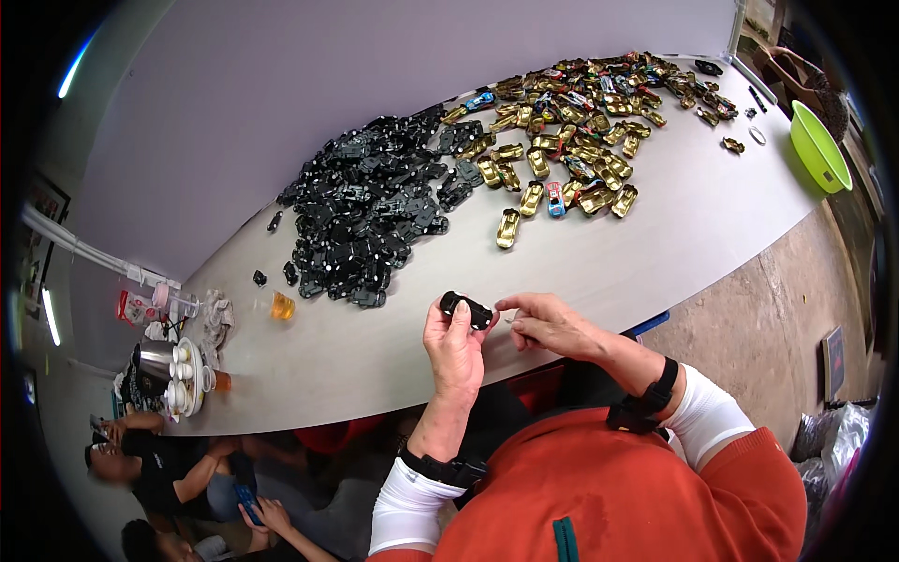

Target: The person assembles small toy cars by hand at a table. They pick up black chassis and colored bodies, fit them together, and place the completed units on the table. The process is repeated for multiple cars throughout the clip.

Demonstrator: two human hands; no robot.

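My left hand [455, 348] grips a black toy car base [468, 311] between thumb and fingers, just above the table. Close by on its right is my right hand [548, 323], with the index fingertip near the end of that part and the other fingers curled. A small pale bit shows at those fingers, too small to name. Beyond my hands lies a big heap of black toy car bases [361, 211]. To its right spreads a heap of gold toy cars [562, 140], with a blue and red toy car [555, 199] among them.
A green basin [817, 150] stands at the table's right end. On the left are a tray with white cups [184, 379], an amber drink glass [282, 306] and a cloth [217, 323]. People [159, 468] sit at lower left, one holding a phone [247, 503].
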